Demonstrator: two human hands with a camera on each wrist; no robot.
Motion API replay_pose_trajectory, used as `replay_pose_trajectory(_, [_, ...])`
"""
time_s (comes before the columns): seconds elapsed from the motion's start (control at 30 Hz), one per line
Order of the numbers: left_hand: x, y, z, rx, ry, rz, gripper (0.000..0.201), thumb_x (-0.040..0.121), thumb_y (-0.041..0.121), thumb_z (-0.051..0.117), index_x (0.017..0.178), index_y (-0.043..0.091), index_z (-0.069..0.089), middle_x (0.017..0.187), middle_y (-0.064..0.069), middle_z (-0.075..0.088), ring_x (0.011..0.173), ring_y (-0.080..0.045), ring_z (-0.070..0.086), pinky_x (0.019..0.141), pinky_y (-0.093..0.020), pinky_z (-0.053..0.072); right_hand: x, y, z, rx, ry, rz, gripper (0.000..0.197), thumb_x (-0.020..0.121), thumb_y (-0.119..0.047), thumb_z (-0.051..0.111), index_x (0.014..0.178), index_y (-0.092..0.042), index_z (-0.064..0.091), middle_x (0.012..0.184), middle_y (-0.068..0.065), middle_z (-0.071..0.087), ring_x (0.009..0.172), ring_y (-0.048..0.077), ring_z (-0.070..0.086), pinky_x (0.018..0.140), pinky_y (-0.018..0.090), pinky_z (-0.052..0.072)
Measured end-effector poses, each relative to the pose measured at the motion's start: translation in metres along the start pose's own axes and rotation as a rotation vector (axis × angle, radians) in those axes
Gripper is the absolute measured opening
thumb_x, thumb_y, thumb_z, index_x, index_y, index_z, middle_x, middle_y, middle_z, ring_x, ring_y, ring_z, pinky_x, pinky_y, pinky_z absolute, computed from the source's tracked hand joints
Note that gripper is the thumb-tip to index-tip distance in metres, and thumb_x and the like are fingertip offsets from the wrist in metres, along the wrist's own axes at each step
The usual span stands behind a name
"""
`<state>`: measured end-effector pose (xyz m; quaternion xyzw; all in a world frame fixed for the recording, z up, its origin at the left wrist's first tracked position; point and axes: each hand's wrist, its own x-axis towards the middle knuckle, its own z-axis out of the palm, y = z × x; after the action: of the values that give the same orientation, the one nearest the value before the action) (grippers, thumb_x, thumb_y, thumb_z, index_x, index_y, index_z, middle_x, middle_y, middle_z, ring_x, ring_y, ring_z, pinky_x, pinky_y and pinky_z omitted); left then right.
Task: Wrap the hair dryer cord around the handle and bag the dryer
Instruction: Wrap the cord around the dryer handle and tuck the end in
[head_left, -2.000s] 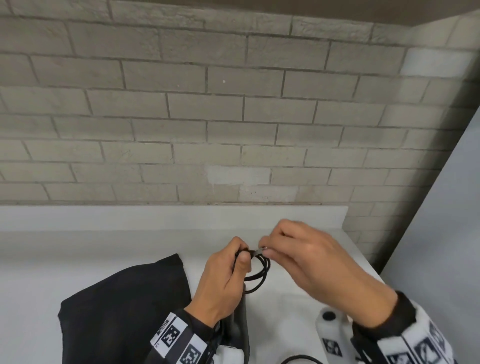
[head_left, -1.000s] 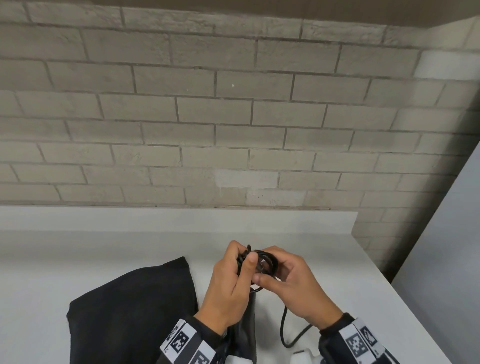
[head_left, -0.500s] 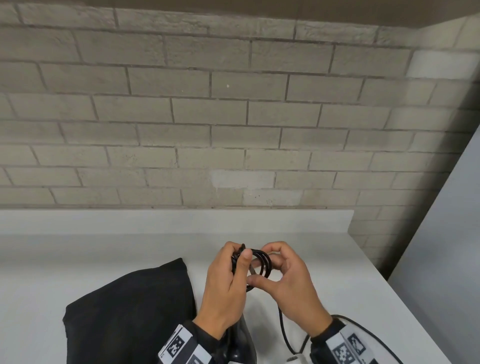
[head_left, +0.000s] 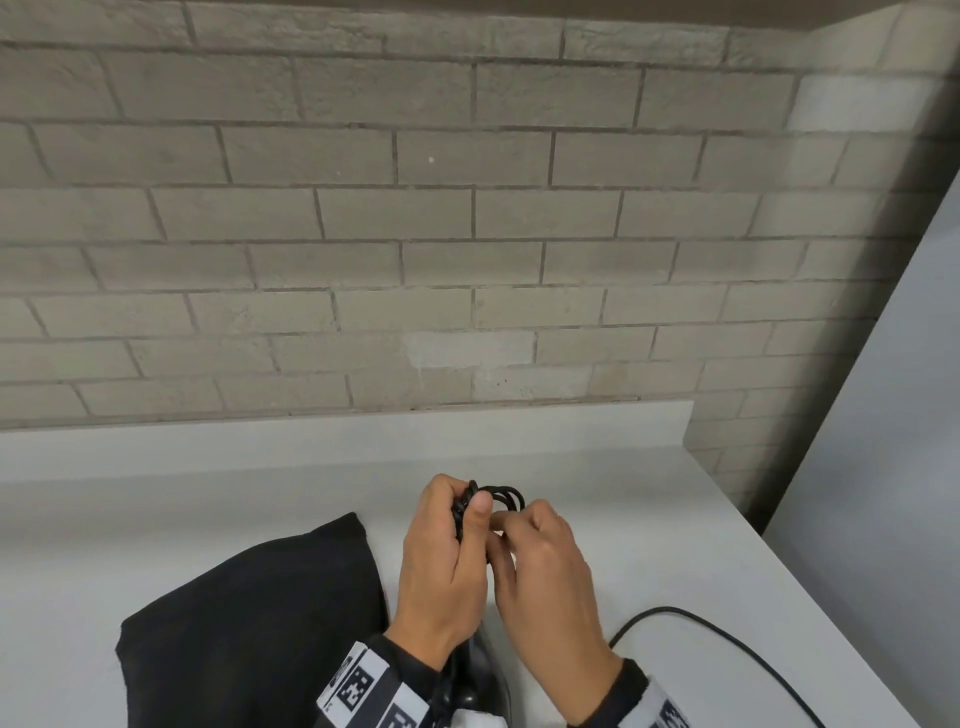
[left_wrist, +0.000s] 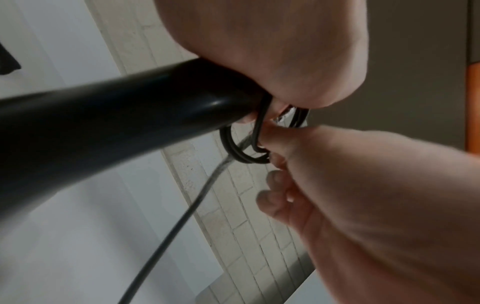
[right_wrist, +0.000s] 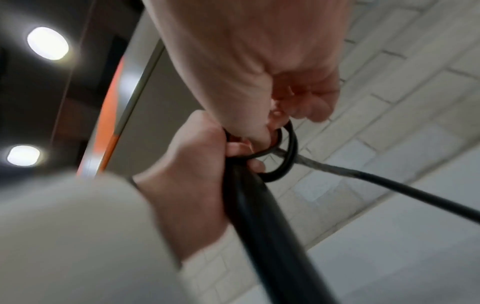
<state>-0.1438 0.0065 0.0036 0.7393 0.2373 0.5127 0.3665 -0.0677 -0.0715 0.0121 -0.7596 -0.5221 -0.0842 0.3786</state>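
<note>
Your left hand grips the handle, your right hand pinches the cord: few loops wound, slack left, bag unused.

Head view looks down; both wrist views look up, sharing the cord.

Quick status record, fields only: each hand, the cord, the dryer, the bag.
left hand: grips the top of the dryer handle and pins the coiled loops
right hand: pinches the cord loops beside the left thumb
cord: several black loops bunched at the handle end; a loose length trails away across the counter
dryer: body mostly hidden under the wrists
bag: black, lying flat on the counter left of the hands; dryer not in it yet
</note>
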Motion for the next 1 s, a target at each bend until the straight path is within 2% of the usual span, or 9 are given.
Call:
replay_pose_trajectory(0.07, [-0.001, 0.0, 0.002, 0.052, 0.002, 0.017, 0.03, 0.095, 0.057, 0.035, 0.086, 0.031, 0.047, 0.074, 0.007, 0.055, 0.067, -0.009, 0.055, 0.06, -0.016, 0.041, 0.003, 0.0, -0.002, 0.22, -0.08, 0.087, 0.016, 0.097, -0.024, 0.053, 0.101, -0.021, 0.068, 0.091, -0.008, 0.052, 0.083, 0.007, 0.055, 0.069, 0.017, 0.047])
replay_pose_trajectory(0.27, [0.001, 0.002, 0.005, 0.073, -0.023, 0.01, 0.032, 0.095, 0.062, 0.03, 0.086, 0.034, 0.043, 0.071, 0.01, 0.054, 0.064, -0.009, 0.056, 0.057, -0.022, 0.044, 0.007, 0.002, -0.02, 0.461, -0.184, 0.207, 0.012, 0.094, -0.025, 0.058, 0.086, -0.025, 0.067, 0.088, -0.006, 0.058, 0.082, 0.005, 0.059, 0.07, 0.019, 0.05])
replay_pose_trajectory(0.4, [0.003, 0.003, 0.007, 0.058, -0.03, 0.012, 0.032, 0.096, 0.061, 0.03, 0.083, 0.034, 0.042, 0.07, 0.014, 0.052, 0.06, -0.01, 0.051, 0.056, -0.029, 0.045, 0.005, 0.004, -0.033, 0.57, -0.243, 0.249, 0.014, 0.095, -0.029, 0.059, 0.086, -0.029, 0.069, 0.091, -0.008, 0.064, 0.088, 0.003, 0.061, 0.075, 0.02, 0.05])
replay_pose_trajectory(0.53, [0.004, 0.004, 0.006, 0.049, -0.034, 0.031, 0.041, 0.096, 0.065, 0.028, 0.083, 0.03, 0.044, 0.069, 0.017, 0.051, 0.059, -0.009, 0.049, 0.056, -0.019, 0.039, 0.006, 0.005, -0.047, 0.628, -0.348, 0.231, 0.018, 0.096, -0.031, 0.056, 0.089, -0.019, 0.068, 0.089, 0.006, 0.069, 0.087, 0.021, 0.064, 0.084, 0.039, 0.051])
replay_pose_trajectory(0.57, [0.004, 0.004, 0.006, 0.048, -0.033, 0.033, 0.042, 0.096, 0.066, 0.027, 0.082, 0.03, 0.044, 0.07, 0.017, 0.052, 0.061, -0.01, 0.049, 0.056, -0.017, 0.038, 0.006, 0.005, -0.051, 0.638, -0.372, 0.235, 0.019, 0.096, -0.03, 0.056, 0.088, -0.018, 0.068, 0.089, 0.007, 0.069, 0.084, 0.021, 0.064, 0.083, 0.038, 0.051])
replay_pose_trajectory(0.67, [0.004, 0.004, 0.006, 0.043, -0.037, 0.036, 0.042, 0.097, 0.063, 0.028, 0.082, 0.029, 0.046, 0.074, 0.01, 0.054, 0.064, -0.013, 0.052, 0.058, -0.021, 0.04, 0.009, 0.006, -0.065, 0.681, -0.429, 0.261, 0.018, 0.096, -0.026, 0.057, 0.086, -0.018, 0.069, 0.087, -0.003, 0.073, 0.077, 0.002, 0.062, 0.079, 0.024, 0.051])
replay_pose_trajectory(0.77, [0.004, 0.005, 0.008, 0.041, -0.05, 0.035, 0.04, 0.097, 0.058, 0.029, 0.082, 0.027, 0.048, 0.075, 0.008, 0.055, 0.064, -0.013, 0.051, 0.058, -0.02, 0.04, 0.015, 0.009, -0.075, 0.707, -0.485, 0.29, 0.018, 0.095, -0.025, 0.059, 0.086, -0.016, 0.071, 0.086, -0.002, 0.075, 0.074, 0.0, 0.06, 0.072, 0.016, 0.046])
replay_pose_trajectory(0.9, [0.005, 0.007, 0.009, 0.052, -0.059, 0.054, 0.041, 0.098, 0.061, 0.027, 0.083, 0.029, 0.047, 0.076, 0.01, 0.055, 0.063, -0.011, 0.051, 0.058, -0.017, 0.038, 0.023, 0.01, -0.087, 0.828, -0.53, 0.335, 0.021, 0.094, -0.022, 0.062, 0.08, -0.01, 0.072, 0.081, 0.005, 0.075, 0.07, 0.008, 0.057, 0.07, 0.023, 0.046])
replay_pose_trajectory(1.0, [0.004, 0.008, 0.009, 0.061, -0.072, 0.067, 0.035, 0.1, 0.054, 0.028, 0.09, 0.03, 0.051, 0.078, 0.01, 0.057, 0.068, -0.013, 0.056, 0.06, -0.017, 0.041, 0.024, 0.01, -0.088, 0.99, -0.536, 0.396, 0.021, 0.091, -0.023, 0.063, 0.08, -0.008, 0.071, 0.08, 0.011, 0.072, 0.067, 0.012, 0.056, 0.068, 0.025, 0.046])
